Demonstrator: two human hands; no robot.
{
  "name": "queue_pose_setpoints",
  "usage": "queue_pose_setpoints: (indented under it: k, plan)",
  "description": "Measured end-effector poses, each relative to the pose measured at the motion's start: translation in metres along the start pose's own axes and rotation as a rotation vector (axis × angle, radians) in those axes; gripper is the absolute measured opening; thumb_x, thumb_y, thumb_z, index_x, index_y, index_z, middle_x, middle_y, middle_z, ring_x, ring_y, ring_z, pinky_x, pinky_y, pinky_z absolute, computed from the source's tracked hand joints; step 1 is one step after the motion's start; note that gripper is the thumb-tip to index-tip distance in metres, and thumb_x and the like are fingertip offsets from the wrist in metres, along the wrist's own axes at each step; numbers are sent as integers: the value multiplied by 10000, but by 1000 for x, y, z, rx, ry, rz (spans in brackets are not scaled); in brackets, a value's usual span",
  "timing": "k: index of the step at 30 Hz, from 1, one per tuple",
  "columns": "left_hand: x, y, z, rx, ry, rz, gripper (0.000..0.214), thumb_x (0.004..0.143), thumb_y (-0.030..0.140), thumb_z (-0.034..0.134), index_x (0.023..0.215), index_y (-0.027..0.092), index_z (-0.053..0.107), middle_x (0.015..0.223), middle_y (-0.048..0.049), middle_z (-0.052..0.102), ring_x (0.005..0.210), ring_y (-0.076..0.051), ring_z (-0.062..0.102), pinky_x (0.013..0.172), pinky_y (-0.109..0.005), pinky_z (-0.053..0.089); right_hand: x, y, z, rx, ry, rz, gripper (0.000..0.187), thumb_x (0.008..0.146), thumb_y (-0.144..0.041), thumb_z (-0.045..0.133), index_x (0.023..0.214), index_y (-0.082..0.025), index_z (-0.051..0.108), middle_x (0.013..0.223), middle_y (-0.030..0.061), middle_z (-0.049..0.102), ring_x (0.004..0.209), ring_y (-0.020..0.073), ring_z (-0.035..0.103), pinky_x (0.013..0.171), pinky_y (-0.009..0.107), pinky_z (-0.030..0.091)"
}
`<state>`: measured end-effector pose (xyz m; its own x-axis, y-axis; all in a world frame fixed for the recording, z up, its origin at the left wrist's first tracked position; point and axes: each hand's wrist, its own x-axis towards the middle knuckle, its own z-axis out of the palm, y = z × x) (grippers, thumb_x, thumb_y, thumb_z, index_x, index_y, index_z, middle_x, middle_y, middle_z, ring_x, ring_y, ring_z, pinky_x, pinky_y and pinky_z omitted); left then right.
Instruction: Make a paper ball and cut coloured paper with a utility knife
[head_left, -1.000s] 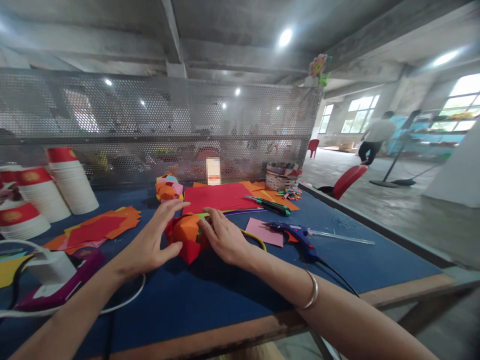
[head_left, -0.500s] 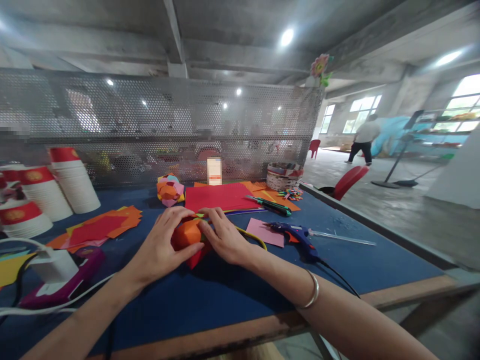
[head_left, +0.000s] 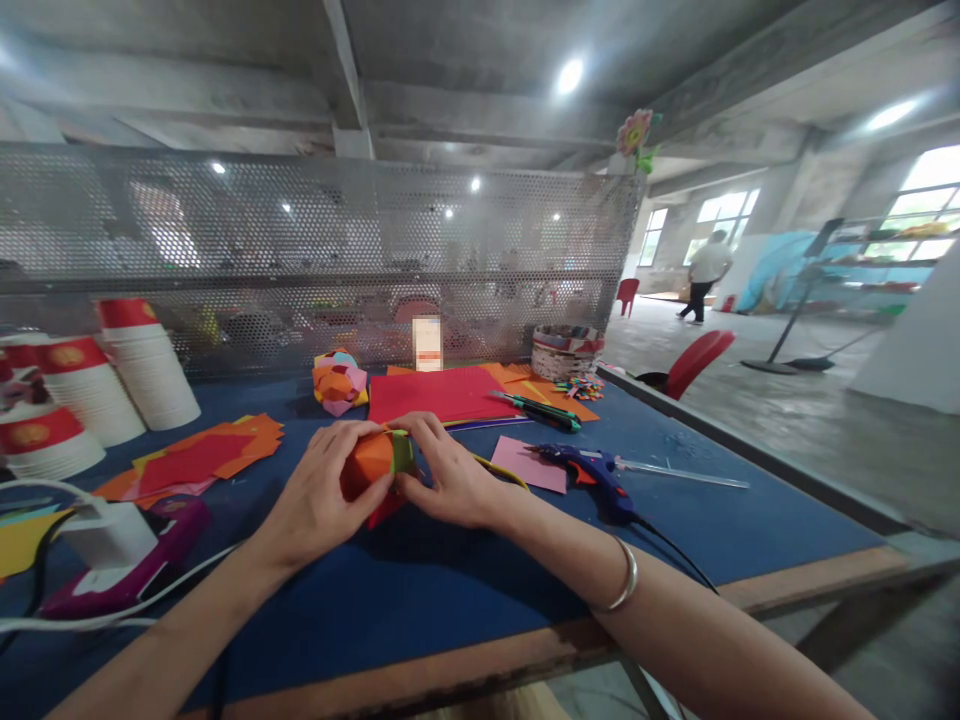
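Between both hands is a folded paper ball with orange, green and red faces, held just above the blue table top. My left hand curls round its left side, thumb on the near face. From the right, my right hand grips the ball with fingers over the top and thumb near the green part. The far side of the ball is hidden by the fingers. Behind it lie red paper sheets and a finished-looking multicoloured paper ball. A blue glue gun rests to the right, near a pink paper square.
A green and black utility knife lies on the sheets' right edge. Stacked paper cups, loose orange and red paper and a purple power strip occupy the left. A woven basket stands at the back. A person walks beyond.
Both hands have shifted slightly and the paper ball has turned, so more of its green face shows. My right thumb has moved down. The person in the background has walked on.
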<state>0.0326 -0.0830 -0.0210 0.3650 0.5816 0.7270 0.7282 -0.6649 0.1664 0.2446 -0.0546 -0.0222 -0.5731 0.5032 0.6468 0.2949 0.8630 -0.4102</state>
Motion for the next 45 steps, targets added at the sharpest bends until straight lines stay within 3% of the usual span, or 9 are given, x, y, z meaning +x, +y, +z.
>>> queue_pose_setpoints:
  k: [4,10,15,20,30,38,45]
  plan:
    - [2,3,1,-5,6,43,364,948,384,632,1263,237,525,1207,-69,656,1137,-263,619,1022,-443,490,-2,3,5,-24,-13,-32,624,859,-145,597,1455,-182,417,1430,174,484,1368,280,496,1165,484,419]
    - [2,2,4,11,32,69,277,975,290,576,1245,237,540,1174,-49,652,1100,-220,624,988,-374,500,-3,4,8,-43,-24,-21,556,929,-136,585,1462,-172,431,1432,178,496,1347,268,531,1137,444,458]
    - [0,0,5,1,61,58,258,957,265,571,1208,211,551,1153,-55,648,1102,-213,637,989,-355,512,-2,2,9,-62,-25,18,521,952,-122,599,1446,-129,434,1418,191,513,1334,270,541,1117,435,477]
    - [0,-3,8,-21,77,54,246,979,266,546,1221,223,564,1169,-56,642,1116,-199,642,997,-343,522,-1,-1,10,-92,-27,89,497,979,-167,615,1442,-152,433,1427,179,521,1316,265,567,1101,436,490]
    - [-4,-3,10,42,73,24,346,968,298,599,1299,223,535,1262,-82,637,1192,-256,588,1061,-444,490,-3,-12,8,-191,-79,250,522,993,-193,611,1482,-182,428,1484,172,516,1217,302,655,994,462,550]
    - [-7,2,11,76,106,-10,301,937,255,577,1226,192,520,1166,-91,655,1104,-253,630,985,-419,544,-3,-13,7,-209,-100,289,530,1002,-205,606,1499,-183,423,1497,164,513,1276,298,620,1022,439,527]
    - [-8,1,16,79,110,-10,331,961,323,595,1263,208,523,1214,-96,635,1164,-257,614,1032,-426,526,-2,-16,6,-198,-113,297,534,990,-144,581,1500,-174,429,1505,155,511,1283,280,616,1025,417,527]
